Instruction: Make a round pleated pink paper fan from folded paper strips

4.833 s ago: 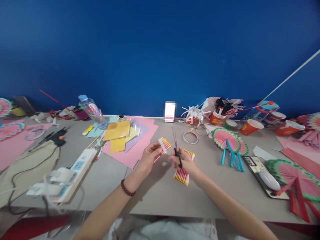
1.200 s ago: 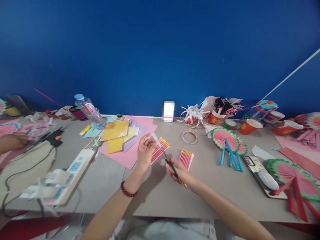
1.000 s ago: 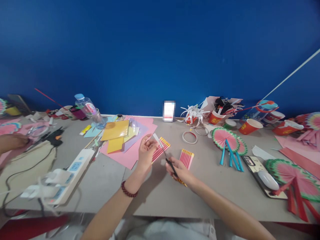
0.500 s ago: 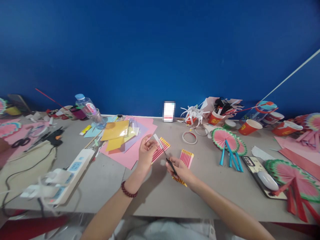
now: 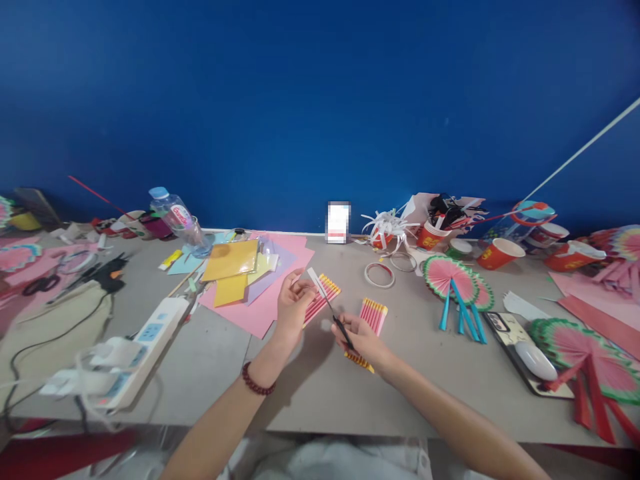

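Note:
My left hand is closed, thumb and fingers pinching a narrow white strip. Dark-handled scissors are in my right hand, their blades pointing up and left to the strip. Whether the blades touch it I cannot tell. Just beyond my left fingers lies a pink pleated paper piece with yellow edges, partly hidden by that hand. A second pleated paper piece lies beneath my right hand, which covers its middle.
Yellow sheets rest on large pink paper to the left. A power strip and bottle stand further left. Tape rolls, paper cups, watermelon-coloured fans and a mouse are on the right.
My hands, the strip and the scissors keep almost the same pose. A blurred brownish shape at the far left edge has gone from view.

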